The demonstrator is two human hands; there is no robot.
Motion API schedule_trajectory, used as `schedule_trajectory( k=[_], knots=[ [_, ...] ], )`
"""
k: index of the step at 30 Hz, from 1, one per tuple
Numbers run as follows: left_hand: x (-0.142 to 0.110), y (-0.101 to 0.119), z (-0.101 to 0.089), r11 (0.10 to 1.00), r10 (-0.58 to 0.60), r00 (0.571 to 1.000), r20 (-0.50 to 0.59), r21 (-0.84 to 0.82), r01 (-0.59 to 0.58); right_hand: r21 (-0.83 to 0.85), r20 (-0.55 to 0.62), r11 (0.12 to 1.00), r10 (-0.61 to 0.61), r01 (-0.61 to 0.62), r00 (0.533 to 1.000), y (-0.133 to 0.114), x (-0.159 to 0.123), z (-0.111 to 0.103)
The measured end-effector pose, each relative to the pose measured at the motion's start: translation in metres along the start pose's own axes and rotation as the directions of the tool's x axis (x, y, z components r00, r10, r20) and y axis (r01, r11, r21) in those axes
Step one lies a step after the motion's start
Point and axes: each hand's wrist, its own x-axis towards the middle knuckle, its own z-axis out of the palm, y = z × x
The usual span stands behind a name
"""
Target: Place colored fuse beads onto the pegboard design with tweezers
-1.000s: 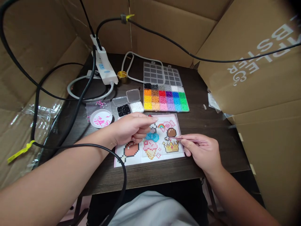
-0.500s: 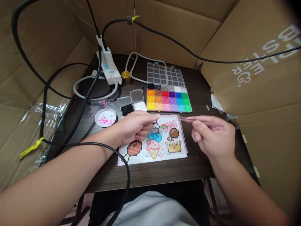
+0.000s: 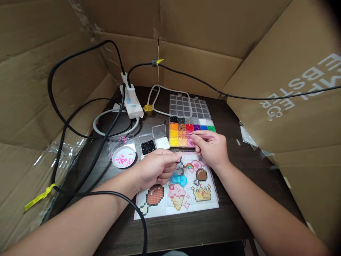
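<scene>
My right hand [image 3: 211,147] grips pink tweezers [image 3: 204,136], whose tips point left over the lower rows of the bead box [image 3: 192,124]. That box lies with its lid folded back and holds many colours of small beads. My left hand [image 3: 161,167] is closed, thumb against forefinger, above the pattern sheet [image 3: 157,213]; whatever it pinches is too small to name. Printed on the sheet are an ice cream, a crown, a rainbow and drumsticks, and a clear pegboard [image 3: 215,188] covers its right part. My left hand hides part of the sheet.
Left of the bead box stand small cases of black beads [image 3: 148,147] and white beads [image 3: 162,143]. A white dish [image 3: 114,164] holds pink beads, beside a pegboard [image 3: 114,142]. A power strip [image 3: 132,101], black cables [image 3: 50,85] and a gold cup [image 3: 148,109] are further back. Cardboard walls [image 3: 199,64] surround the table.
My right hand has moved left and away from me, bringing the tweezers from the sheet's right side to over the bead box. My left hand keeps its pinch over the sheet. The view has tilted up.
</scene>
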Motion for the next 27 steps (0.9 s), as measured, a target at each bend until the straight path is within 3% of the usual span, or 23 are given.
schedule_trajectory(
  k=[13,27],
  knots=[
    [0.003,-0.002,-0.003,0.998,0.02,0.999,-0.032,-0.051,-0.022,-0.039,0.099,0.999,0.034,-0.03,0.995,0.004,-0.001,-0.012],
    [0.0,0.0,-0.001,0.999,-0.029,0.999,-0.045,-0.039,0.027,-0.02,0.105,0.998,0.053,-0.051,0.993,0.002,0.0,-0.011]
  ],
)
